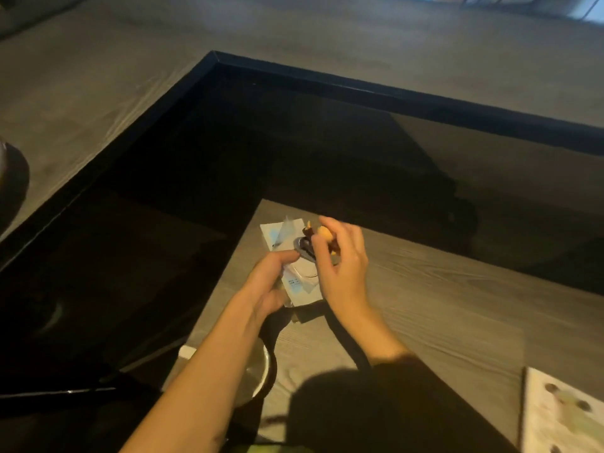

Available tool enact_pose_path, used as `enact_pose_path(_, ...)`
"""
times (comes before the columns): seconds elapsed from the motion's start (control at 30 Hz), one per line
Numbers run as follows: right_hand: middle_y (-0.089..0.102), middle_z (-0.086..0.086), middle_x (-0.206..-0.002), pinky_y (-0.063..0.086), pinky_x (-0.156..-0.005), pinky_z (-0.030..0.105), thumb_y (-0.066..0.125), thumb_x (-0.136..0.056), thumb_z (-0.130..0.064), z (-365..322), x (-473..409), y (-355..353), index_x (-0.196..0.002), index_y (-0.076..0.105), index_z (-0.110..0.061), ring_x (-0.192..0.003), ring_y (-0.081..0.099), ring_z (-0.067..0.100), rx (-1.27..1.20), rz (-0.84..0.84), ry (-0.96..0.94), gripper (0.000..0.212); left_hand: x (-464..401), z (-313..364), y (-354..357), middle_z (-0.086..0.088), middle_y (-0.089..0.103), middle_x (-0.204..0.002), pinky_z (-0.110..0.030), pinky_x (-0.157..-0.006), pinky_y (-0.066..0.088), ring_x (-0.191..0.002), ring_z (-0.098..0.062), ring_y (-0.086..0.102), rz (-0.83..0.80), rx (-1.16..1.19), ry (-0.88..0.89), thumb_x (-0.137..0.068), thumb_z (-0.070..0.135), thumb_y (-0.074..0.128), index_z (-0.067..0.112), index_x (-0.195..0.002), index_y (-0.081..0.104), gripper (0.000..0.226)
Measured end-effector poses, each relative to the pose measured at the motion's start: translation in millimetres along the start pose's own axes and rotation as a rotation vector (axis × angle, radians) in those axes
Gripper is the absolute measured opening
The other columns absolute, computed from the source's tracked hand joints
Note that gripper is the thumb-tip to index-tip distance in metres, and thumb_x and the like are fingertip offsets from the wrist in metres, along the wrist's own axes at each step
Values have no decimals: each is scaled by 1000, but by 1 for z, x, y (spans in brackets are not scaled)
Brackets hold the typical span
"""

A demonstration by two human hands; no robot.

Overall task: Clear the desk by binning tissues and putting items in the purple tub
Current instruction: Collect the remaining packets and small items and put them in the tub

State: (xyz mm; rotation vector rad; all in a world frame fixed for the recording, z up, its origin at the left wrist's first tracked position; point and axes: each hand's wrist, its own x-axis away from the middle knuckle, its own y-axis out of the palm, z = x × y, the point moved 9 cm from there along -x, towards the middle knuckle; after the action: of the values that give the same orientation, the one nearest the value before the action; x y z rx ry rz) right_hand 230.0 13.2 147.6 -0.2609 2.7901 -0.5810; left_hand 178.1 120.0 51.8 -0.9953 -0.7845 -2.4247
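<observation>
Near the desk's far left corner lie white and pale blue packets (273,235), partly overlapping. My left hand (269,282) rests on one of them, fingers stretched forward and thumb side down. My right hand (341,256) hovers just right of it, pinching a small orange and dark brown item (323,238) between thumb and fingers over a dark shiny wrapper (304,246). The lower packet (302,289) shows between my hands. No purple tub or bin is in view.
A round white-rimmed bowl (266,371) sits under my left forearm near the desk's left edge. A pale spotted sheet (562,416) lies at the lower right. The wooden desk (457,322) ends at a dark gap on the left and far side.
</observation>
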Motion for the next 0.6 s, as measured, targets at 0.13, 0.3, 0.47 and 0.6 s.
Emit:
enact_pose_path(0.13, 45, -4, -112, 43, -71, 0, 58, -88, -17, 23, 24, -45, -120, 52, -23, -90, 50, -9, -30, 102, 122, 33, 23, -20, 45, -17, 66, -104, -49, -86, 47, -100, -33, 61, -166, 44, -28, -90, 16, 48, 21, -105, 56, 17)
enact_pose_path(0.3, 46, -10, -112, 41, -69, -4, 61, -87, -18, 40, 50, -114, -121, 49, -25, -91, 48, -17, -83, 206, 213, 37, 43, -51, 112, -17, 66, -102, -49, -83, 48, -98, -33, 62, -311, -9, -88, -89, 12, 51, 19, -107, 57, 20)
enact_pose_path(0.47, 54, -10, -109, 41, -71, -3, 57, -89, -22, 56, 77, -213, -120, 47, -26, -96, 51, -7, -80, 377, 219, 33, 67, -94, 208, -12, 68, -105, -46, -80, 50, -98, -29, 63, -480, -148, -112, -90, 15, 51, 22, -120, 56, 31)
enact_pose_path(0.6, 55, -24, -98, 51, -79, 16, 52, -92, -25, 73, 108, -312, -121, 45, -27, -98, 59, 1, -109, 561, 246, 31, 90, -142, 301, -11, 68, -101, -44, -87, 49, -97, -27, 64, -608, -297, -135, -90, 16, 53, 20, -108, 60, 20)
